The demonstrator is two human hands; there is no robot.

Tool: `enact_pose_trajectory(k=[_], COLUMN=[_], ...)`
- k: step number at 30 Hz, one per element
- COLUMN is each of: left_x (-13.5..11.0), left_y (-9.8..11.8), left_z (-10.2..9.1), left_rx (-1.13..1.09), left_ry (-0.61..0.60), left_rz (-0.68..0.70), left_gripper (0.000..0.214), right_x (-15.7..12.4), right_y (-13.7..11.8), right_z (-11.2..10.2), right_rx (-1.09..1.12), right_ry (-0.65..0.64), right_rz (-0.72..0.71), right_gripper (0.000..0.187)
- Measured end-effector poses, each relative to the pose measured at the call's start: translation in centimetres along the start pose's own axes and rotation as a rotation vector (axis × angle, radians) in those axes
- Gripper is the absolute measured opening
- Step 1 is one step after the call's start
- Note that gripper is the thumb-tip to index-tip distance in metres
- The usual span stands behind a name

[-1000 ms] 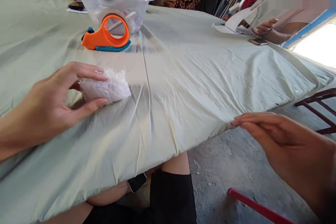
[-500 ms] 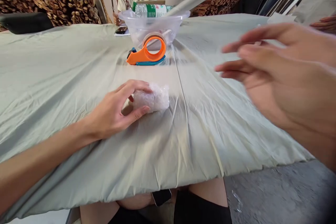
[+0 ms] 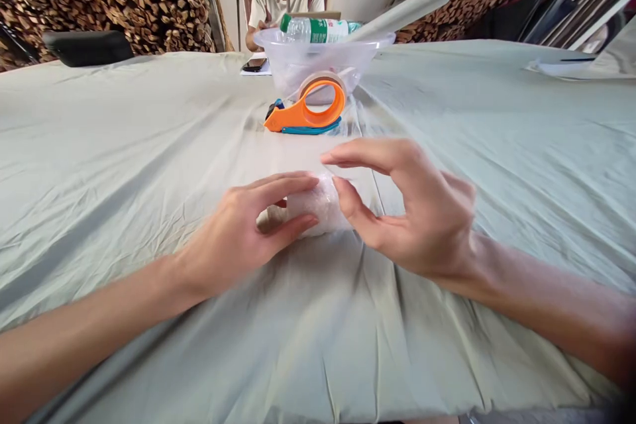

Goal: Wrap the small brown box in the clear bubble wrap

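the right hand (image 3: 422, 212), in mid-air half a second ago, now meets the bubble-wrapped bundle (image 3: 318, 207) near the table's (image 3: 124, 146) front edge, fingers apart; the left hand (image 3: 243, 232) stays clamped on it, so both hands work the bundle.

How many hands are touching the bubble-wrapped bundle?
2: the left hand grips its left end, and the right hand meets its right end, on the bubble-wrapped bundle.
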State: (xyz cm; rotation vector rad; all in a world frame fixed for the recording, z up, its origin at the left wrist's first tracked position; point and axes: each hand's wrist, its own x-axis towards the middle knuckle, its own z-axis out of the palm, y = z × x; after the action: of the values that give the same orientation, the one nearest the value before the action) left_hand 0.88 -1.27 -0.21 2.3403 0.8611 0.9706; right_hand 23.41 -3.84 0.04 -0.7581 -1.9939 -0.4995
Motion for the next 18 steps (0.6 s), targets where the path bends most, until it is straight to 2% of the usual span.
enact_pose_trajectory(k=[4, 9, 18], left_x=[-0.39, -0.37, -0.42], left_y=[0.13, 0.11, 0.25], left_z=[0.41, 0.55, 0.72], left_rx=[0.0, -0.033, -0.015], left_ry=[0.042, 0.032, 0.065], left_rz=[-0.018, -0.066, 0.022], left_gripper=[0.034, 0.034, 0.029], right_x=[-0.23, -0.32, -0.27], right_y=[0.43, 0.6, 0.03], right_z=[0.12, 0.35, -0.13], right_rx=[-0.015, -0.042, -0.078], right_ry=[-0.048, -0.05, -0.112], right_rz=[0.001, -0.019, 0.021], right_gripper=[0.037, 0.025, 0.017])
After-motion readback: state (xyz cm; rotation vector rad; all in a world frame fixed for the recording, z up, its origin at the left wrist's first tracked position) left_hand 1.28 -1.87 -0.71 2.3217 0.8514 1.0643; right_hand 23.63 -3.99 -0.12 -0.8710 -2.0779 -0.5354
